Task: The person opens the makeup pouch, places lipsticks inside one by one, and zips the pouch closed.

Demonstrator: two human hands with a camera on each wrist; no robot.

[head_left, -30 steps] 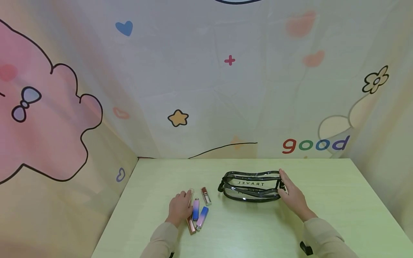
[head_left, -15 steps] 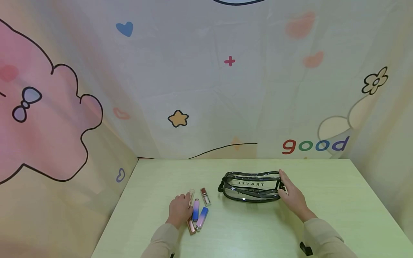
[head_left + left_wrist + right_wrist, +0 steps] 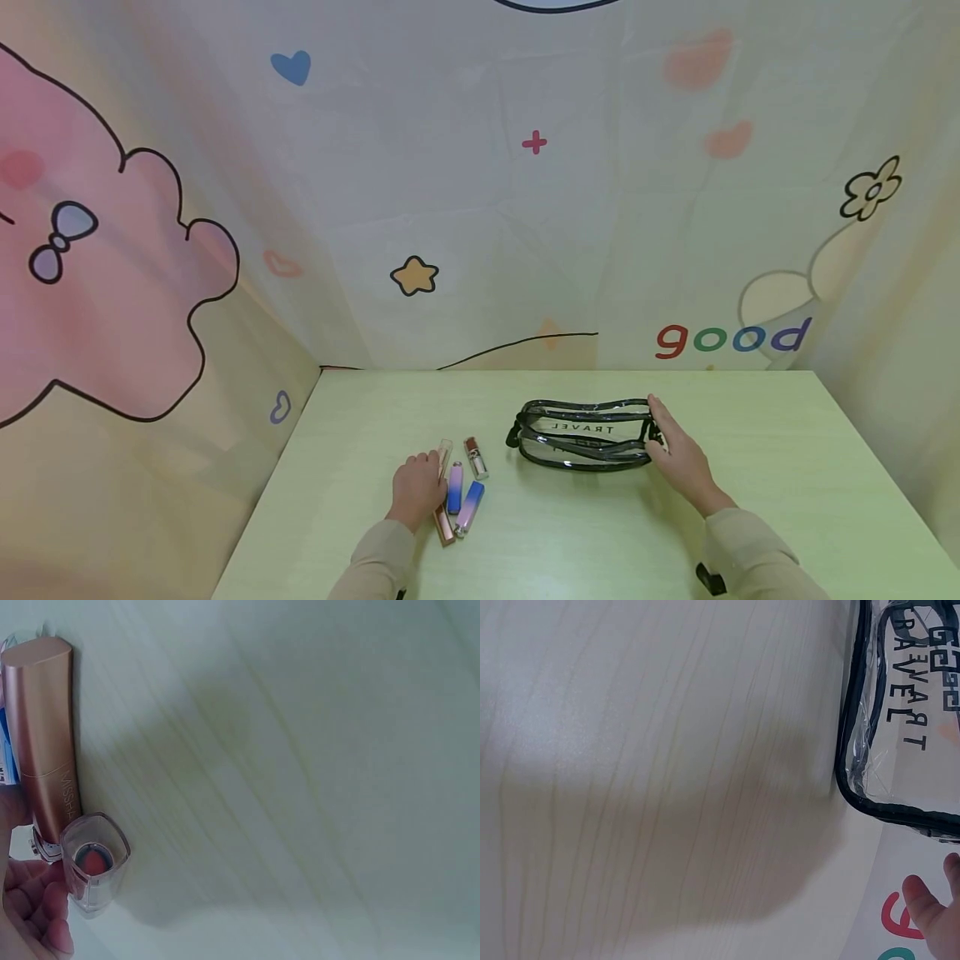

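Observation:
My left hand [image 3: 418, 490] lies at the left side of a small group of lipsticks, with its fingers curled and the thumb at the near side. It pinches a lipstick with a clear cap [image 3: 96, 862], a red tip visible inside. A rose-gold lipstick [image 3: 444, 527] lies just beside the thumb. Two blue-and-pink lipsticks [image 3: 455, 487] rest to the right, with a brown-red and silver lipstick [image 3: 476, 458] behind them. My right hand [image 3: 684, 461] grips the right end of a clear, black-trimmed pouch [image 3: 588, 435], thumb in front. Several of its fingers are hidden.
The pale wooden table [image 3: 585, 533] runs back to a printed curtain [image 3: 480, 208]. A black strap piece [image 3: 711, 578] shows by the right sleeve [image 3: 750, 542].
My left fingers have drawn back slightly, baring more of the clear cap. The brown-red and silver lipstick has shifted a little left. The right hand and pouch look still.

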